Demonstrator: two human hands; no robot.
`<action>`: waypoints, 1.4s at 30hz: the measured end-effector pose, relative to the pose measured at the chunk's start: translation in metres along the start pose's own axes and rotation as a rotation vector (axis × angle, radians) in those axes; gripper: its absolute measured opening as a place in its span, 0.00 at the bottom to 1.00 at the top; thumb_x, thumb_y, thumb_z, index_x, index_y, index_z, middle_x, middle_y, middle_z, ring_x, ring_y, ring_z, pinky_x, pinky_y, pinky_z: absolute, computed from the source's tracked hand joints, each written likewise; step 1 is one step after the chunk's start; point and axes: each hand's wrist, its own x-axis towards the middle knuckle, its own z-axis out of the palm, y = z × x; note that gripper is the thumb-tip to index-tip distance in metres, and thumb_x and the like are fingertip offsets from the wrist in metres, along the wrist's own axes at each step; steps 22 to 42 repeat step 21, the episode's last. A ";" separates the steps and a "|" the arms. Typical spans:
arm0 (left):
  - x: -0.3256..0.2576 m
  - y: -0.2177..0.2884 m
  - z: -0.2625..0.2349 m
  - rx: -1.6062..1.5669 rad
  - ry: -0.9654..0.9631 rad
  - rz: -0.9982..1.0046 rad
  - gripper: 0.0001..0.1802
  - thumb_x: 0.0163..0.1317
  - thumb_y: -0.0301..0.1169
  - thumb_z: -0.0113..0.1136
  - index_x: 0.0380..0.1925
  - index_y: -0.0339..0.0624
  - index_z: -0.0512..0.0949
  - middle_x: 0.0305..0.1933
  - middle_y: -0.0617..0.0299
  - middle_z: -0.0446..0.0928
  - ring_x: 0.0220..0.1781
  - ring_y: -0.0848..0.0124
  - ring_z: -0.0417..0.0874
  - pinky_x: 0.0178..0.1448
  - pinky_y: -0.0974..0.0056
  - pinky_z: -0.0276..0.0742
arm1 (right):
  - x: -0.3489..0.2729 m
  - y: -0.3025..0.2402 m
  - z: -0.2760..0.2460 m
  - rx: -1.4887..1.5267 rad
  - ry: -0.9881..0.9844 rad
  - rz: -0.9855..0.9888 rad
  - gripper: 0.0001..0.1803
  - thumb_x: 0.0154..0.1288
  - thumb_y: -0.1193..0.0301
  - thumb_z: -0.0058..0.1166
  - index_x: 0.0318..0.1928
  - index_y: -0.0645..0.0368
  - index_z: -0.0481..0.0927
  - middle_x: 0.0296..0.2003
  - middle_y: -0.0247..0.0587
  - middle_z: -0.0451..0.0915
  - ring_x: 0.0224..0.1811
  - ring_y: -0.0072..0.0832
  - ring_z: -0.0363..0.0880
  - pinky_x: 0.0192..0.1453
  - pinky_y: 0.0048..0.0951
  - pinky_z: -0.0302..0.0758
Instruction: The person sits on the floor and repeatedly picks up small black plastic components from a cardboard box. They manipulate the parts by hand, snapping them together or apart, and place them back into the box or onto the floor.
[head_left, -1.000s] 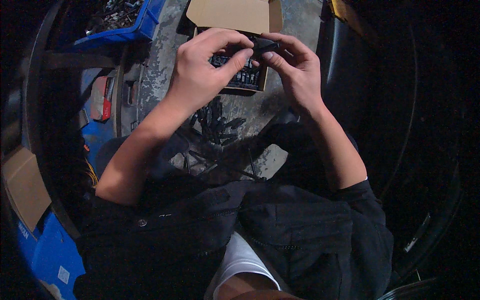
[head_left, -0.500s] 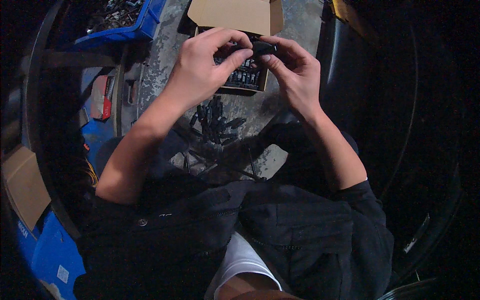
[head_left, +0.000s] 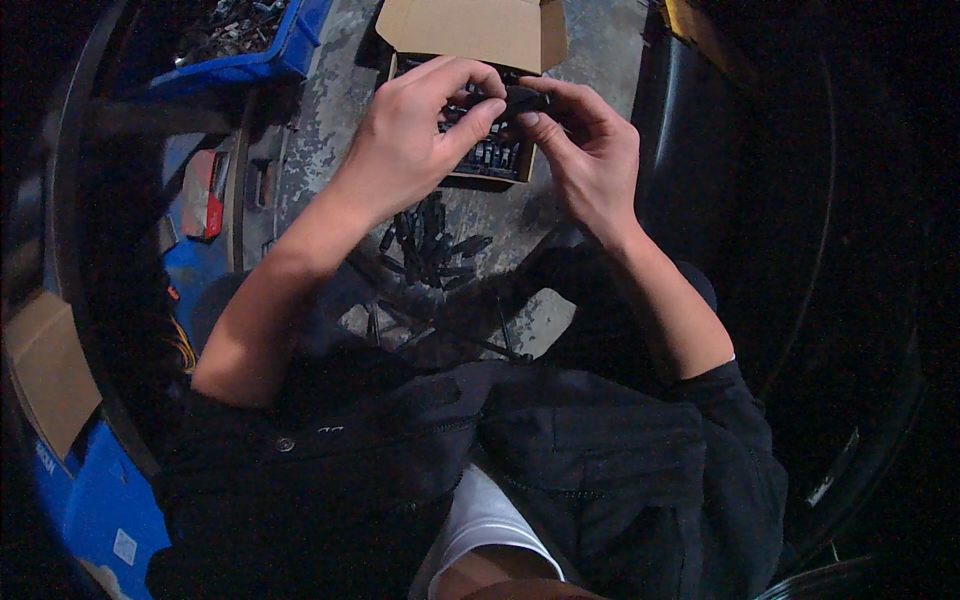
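Note:
Both hands meet over an open cardboard box (head_left: pixel 480 30) that stands on the grey floor. My left hand (head_left: pixel 415 135) and my right hand (head_left: pixel 585 150) pinch one small black part (head_left: pixel 515 100) between their fingertips, just above the box. Inside the box lie several more small dark parts (head_left: pixel 490 158). A loose heap of black parts (head_left: pixel 430 235) lies on the floor below my hands, near my knees.
A blue bin (head_left: pixel 245 40) of dark metal pieces stands at the upper left. A red and grey object (head_left: pixel 205 190) lies left of my arm. A brown cardboard piece (head_left: pixel 45 370) and a blue container (head_left: pixel 95 505) sit at the lower left. Dark curved shapes fill the right.
My hands stay together over the box; the fingers have shifted slightly on the small black part.

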 end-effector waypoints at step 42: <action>0.002 -0.004 -0.016 -0.172 -0.225 -0.281 0.11 0.64 0.31 0.66 0.44 0.40 0.80 0.42 0.66 0.81 0.44 0.79 0.80 0.47 0.71 0.79 | 0.007 -0.012 -0.004 -0.211 -0.078 -0.135 0.14 0.61 0.79 0.62 0.48 0.61 0.84 0.40 0.44 0.84 0.41 0.32 0.86 0.48 0.29 0.81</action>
